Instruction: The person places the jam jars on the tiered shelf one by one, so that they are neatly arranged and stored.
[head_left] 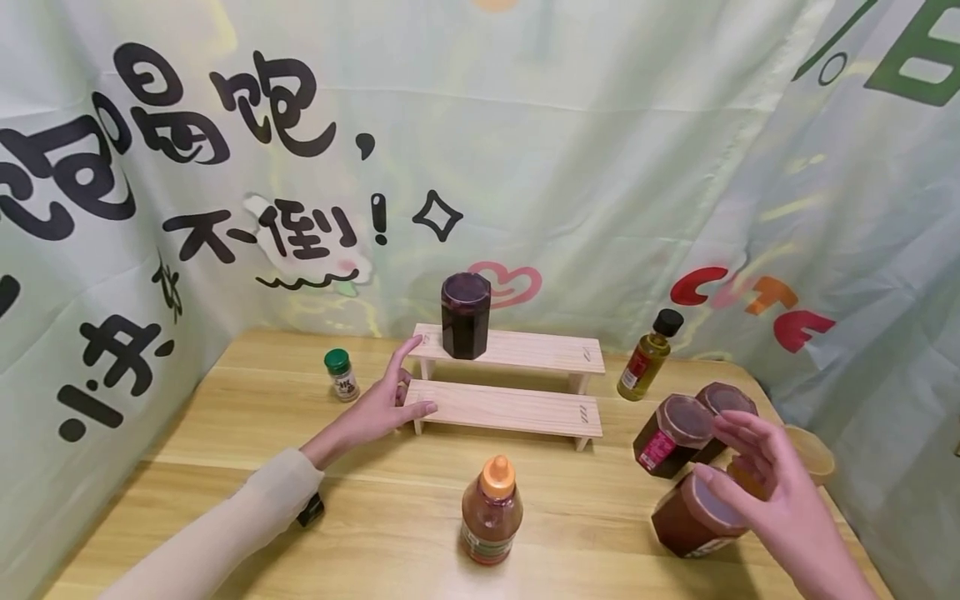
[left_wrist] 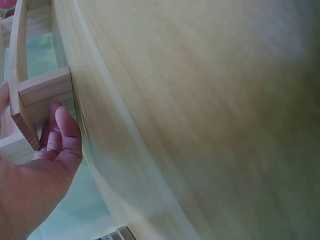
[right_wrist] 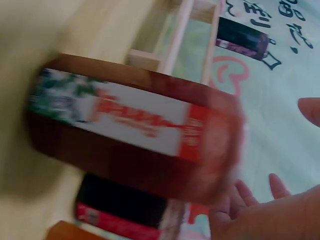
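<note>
My left hand (head_left: 375, 410) grips the left end of a two-step wooden rack (head_left: 510, 408). Its thumb lies on the lower board, and in the left wrist view the other fingers (left_wrist: 67, 131) curl beneath that board by the leg. On the upper step, toward the left, stands a dark octagonal jar (head_left: 466, 323). At the right, my right hand (head_left: 780, 492) hovers with spread fingers beside the lid of a reddish-brown jar (head_left: 684, 521), holding nothing. The right wrist view shows that jar's white and red label (right_wrist: 142, 120). Just behind stand a dark jar with a pink label (head_left: 663, 442) and another dark jar (head_left: 723, 396).
An orange-capped sauce bottle (head_left: 491, 517) stands at the front middle. Behind the right-hand jars is an oil bottle (head_left: 643, 365); a green-capped spice bottle (head_left: 342, 379) is left of the rack. A tan-lidded container (head_left: 813, 454) sits partly behind my right hand. Printed curtains (head_left: 600, 167) enclose the table.
</note>
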